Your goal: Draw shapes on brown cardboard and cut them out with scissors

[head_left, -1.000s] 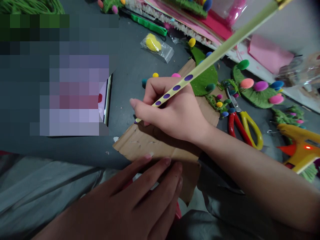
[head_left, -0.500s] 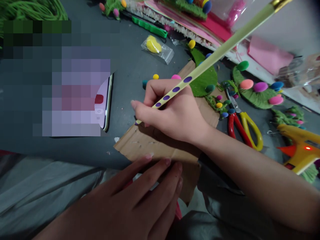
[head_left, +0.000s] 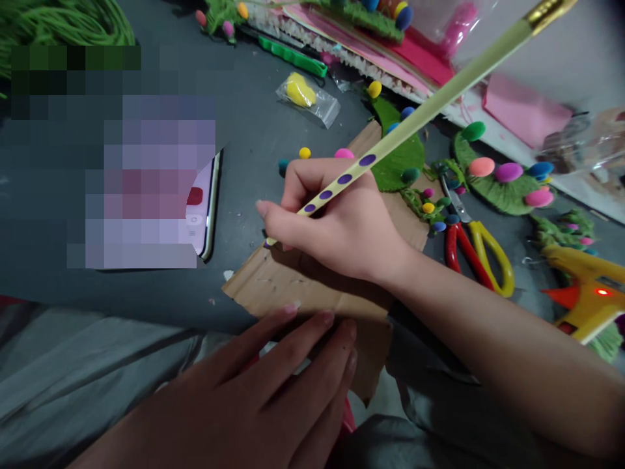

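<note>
My right hand (head_left: 336, 218) grips a pale yellow pencil (head_left: 430, 114) with purple dots and a gold-coloured end. The pencil slants up to the right, and its lower tip is close to the left edge of a piece of brown cardboard (head_left: 336, 296). The heel of that hand rests over the cardboard, covering part of it. Along the near edge, my left hand (head_left: 273, 384) lies with its fingers stretched out, fingertips on the cardboard. A fold or bend runs across the cardboard, and its near part hangs past the table edge.
A partly blurred-out phone (head_left: 209, 208) lies at left. Pliers-like scissors (head_left: 481, 257) with red and yellow handles and a yellow glue gun (head_left: 583, 290) with a lit red light sit at right. Green pieces with pompoms (head_left: 508, 172), a bagged yellow item (head_left: 300, 91) and green yarn (head_left: 68, 26) lie around.
Both hands, the pencil and the cardboard stay almost in place. The whole view has shifted very slightly; nothing has been taken up or let go.
</note>
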### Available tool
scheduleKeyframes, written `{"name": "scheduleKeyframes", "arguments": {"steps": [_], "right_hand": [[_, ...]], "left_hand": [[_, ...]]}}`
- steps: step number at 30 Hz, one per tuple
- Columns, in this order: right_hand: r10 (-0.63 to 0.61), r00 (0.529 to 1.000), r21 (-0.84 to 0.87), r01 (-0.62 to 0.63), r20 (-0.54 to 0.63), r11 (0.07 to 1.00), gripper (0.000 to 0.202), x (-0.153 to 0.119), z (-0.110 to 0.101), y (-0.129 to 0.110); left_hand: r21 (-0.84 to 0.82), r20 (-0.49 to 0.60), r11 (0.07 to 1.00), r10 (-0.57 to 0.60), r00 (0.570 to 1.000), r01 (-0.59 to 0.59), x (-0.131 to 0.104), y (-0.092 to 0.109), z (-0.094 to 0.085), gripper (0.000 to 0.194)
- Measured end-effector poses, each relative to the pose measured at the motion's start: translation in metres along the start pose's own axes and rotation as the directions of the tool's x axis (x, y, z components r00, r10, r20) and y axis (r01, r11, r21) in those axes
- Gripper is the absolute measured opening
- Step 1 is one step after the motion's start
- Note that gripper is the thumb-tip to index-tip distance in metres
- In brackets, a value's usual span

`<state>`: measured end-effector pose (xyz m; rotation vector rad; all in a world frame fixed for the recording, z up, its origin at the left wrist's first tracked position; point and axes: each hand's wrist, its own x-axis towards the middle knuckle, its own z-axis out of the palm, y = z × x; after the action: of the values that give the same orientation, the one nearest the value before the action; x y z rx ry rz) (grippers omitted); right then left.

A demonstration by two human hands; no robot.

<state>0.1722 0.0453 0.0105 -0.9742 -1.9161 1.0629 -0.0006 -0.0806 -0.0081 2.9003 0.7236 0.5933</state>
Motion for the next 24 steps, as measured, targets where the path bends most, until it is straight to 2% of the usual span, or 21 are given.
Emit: {"name": "scheduleKeyframes", "arguments": {"steps": [2,6,8,10,15,19,24], "right_hand": [[0.010,1.000,-0.034,-0.011,-0.025,0.999,0.033,0.0003,-0.0002,0.0006],[0.011,1.000,-0.038,-0.010,0.015,0.999,0.031,0.0009,-0.0004,-0.0005],[0.026,0.999,-0.097,-0.029,-0.027,0.995,0.032,0.0010,-0.0001,-0.0025],[0.043,0.997,-0.133,-0.050,-0.057,0.990,0.033,0.0012,0.0005,-0.0042],[0.024,0.999,-0.143,-0.030,-0.048,0.989,0.034,0.0017,0.0027,-0.0031],[0.019,0.994,-0.161,-0.036,-0.108,0.986,0.034,0.0017,0.0040,-0.0007],[0.034,0.998,-0.149,-0.042,-0.058,0.988,0.035,0.0020,0.0029,-0.0017]], "left_hand": [[-0.001,0.007,1.000,0.008,1.000,-0.008,0.0002,0.0000,-0.0006,0.034],[0.021,0.035,0.996,0.085,0.996,-0.086,-0.0005,-0.0043,-0.0018,0.035],[0.027,0.039,0.995,0.092,0.995,-0.093,-0.0008,-0.0062,-0.0022,0.035],[0.027,0.032,0.996,0.087,0.996,-0.088,-0.0006,-0.0071,-0.0025,0.035],[0.020,0.025,0.997,0.079,0.997,-0.079,0.0007,-0.0053,-0.0015,0.035],[-0.003,0.012,1.000,-0.001,1.000,0.001,-0.0007,-0.0001,-0.0002,0.033],[0.007,0.014,1.000,0.003,1.000,-0.003,0.0000,0.0015,-0.0011,0.034]]}}
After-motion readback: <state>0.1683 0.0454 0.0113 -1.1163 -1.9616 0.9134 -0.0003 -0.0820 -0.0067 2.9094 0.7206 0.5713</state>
